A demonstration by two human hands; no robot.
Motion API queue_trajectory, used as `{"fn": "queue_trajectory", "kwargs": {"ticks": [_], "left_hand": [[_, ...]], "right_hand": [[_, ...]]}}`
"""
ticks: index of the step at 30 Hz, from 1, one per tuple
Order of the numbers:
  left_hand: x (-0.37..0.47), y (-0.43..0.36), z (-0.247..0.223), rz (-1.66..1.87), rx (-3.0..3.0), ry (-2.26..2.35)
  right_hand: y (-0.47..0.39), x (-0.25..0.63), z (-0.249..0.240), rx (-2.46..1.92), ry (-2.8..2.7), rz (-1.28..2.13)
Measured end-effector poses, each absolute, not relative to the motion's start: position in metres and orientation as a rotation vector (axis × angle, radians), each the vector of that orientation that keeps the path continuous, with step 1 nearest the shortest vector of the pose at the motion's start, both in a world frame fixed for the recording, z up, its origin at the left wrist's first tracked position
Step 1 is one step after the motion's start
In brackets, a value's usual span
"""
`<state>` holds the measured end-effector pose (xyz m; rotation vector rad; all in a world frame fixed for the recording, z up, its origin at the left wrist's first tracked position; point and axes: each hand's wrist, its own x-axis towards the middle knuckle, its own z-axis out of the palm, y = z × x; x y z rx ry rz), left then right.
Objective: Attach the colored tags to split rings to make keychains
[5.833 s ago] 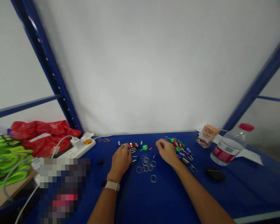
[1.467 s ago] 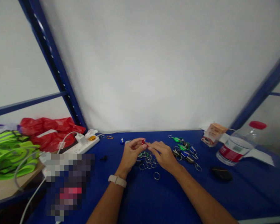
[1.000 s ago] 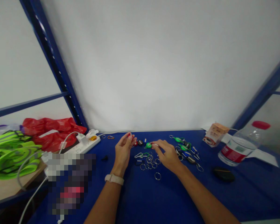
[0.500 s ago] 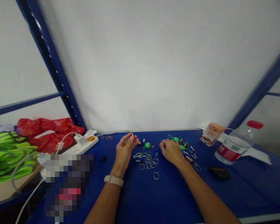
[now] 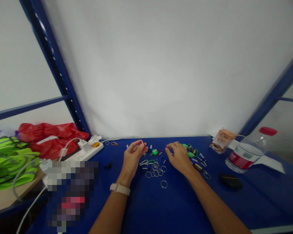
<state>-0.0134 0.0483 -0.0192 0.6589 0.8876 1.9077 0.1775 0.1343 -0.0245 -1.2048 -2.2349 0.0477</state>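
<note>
My left hand (image 5: 134, 156), with a pale band at its wrist, pinches a small red piece (image 5: 140, 142) between thumb and fingers. To the right, my right hand (image 5: 179, 156) hovers near the table with thumb and forefinger apart, and nothing shows between them. Several metal rings (image 5: 155, 173) lie on the blue table between the hands, one ring (image 5: 163, 184) apart and nearer me. Behind them sit a green round piece (image 5: 154, 151) and small carabiners. Beside my right hand is a pile of green and blue keychain parts (image 5: 194, 156), partly hidden by the hand.
A water bottle (image 5: 246, 154), a small carton (image 5: 222, 141) and a black object (image 5: 231, 181) stand or lie at right. At left are a power strip (image 5: 84, 157), red plastic bags (image 5: 51, 136) and yellow-green straps (image 5: 12, 159). An orange carabiner (image 5: 114, 143) lies near the wall.
My left hand has shifted slightly right with the red piece. My right hand's thumb and forefinger have spread, and the small thing seen at its fingertips no longer shows.
</note>
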Motion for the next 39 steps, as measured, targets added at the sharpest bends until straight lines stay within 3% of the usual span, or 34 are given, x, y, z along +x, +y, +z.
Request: {"fn": "queue_trajectory", "kwargs": {"ticks": [3,8,39], "left_hand": [[-0.012,0.050,-0.022,1.893,0.688,0.901],[-0.010,0.051,-0.025,1.871,0.743,0.923],[-0.005,0.049,-0.023,1.831,0.777,1.036]], "right_hand": [[0.115,0.165,-0.015,-0.914,-2.182,0.318],[0.086,0.148,-0.012,-0.681,-2.176,0.453],[0.084,0.139,-0.023,-0.685,-2.086,0.696]]}}
